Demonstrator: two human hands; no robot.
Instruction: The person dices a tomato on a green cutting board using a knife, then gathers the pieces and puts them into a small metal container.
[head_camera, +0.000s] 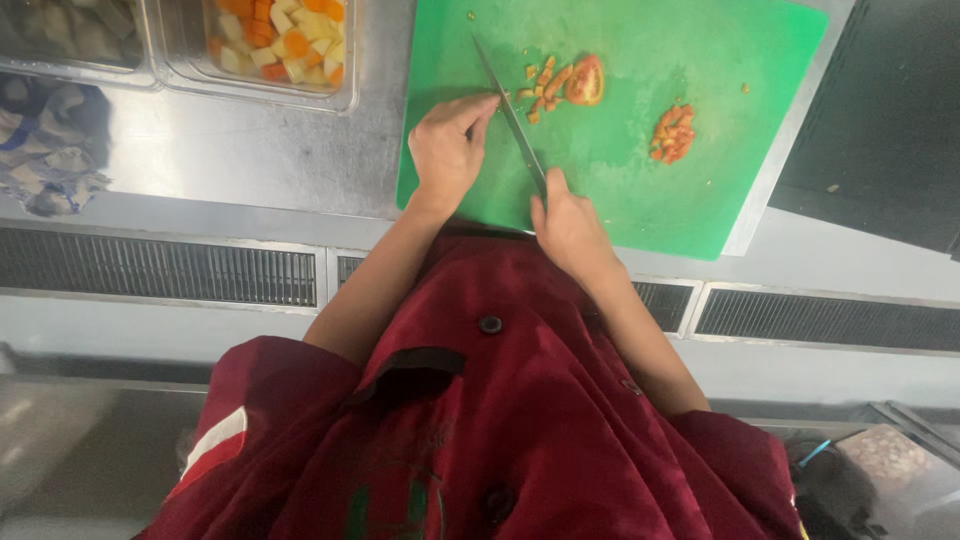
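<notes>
Gripping the handle of a long knife (512, 118), the right hand (570, 228) is closed around it near the board's lower edge, so the blade runs away from the body toward the far side. The left hand (447, 150) rests flat-curled on the green cutting board (640, 170), its fingertips touching the spine of the blade, seemingly to steady and press it. Just past the blade lie a tomato half (586, 80) and fresh strips (542, 88), kept close for cutting. A finished pile of diced tomato (673, 133) sits apart to the right, out of the knife's path. On the steel counter (250, 150), a clear tub of cubed vegetables (280, 45) stands beside the board, and a crumpled cloth (50, 150) lies further left.
</notes>
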